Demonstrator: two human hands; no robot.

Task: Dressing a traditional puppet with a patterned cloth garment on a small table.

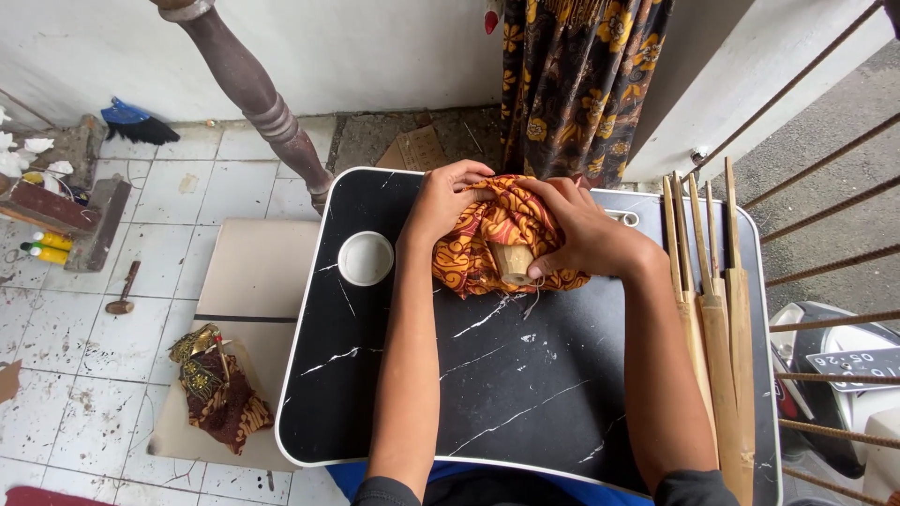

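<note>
Far left, on the tiled floor: a blue-handled black brush (136, 122) is lying against the wall, and 2 yellow bottles with green caps (45, 247) are sitting beside a dark wooden block (98, 225). A small wooden-handled hammer (123, 290) is lying on the tiles nearer in. A beige board (258, 267) is resting on the floor, with a gold and brown patterned fabric figure (217, 389) lying across its near left corner. A turned dark wooden post (258, 98) is leaning in from the far wall.

Centre: a black marble-patterned lap table with a white edge (506, 384) is carrying a round white cup recess (366, 258) at its far left.

The left hand (442, 201) is gripping the left side of an orange and yellow batik cloth (473, 253), fingers curled over its top. The cloth is bunched at the far middle of the table, wrapped around a pale wooden cylinder (513, 262) whose end is showing toward the camera. The right hand (586, 234) is clasping the cloth's right side, fingertips pressing just beside the cylinder's end.

Right: several long pale bamboo sticks (717, 328) are lying side by side along the table's right edge, running near to far. Beyond them, rusty metal bars (825, 201) are crossing the view.
</note>
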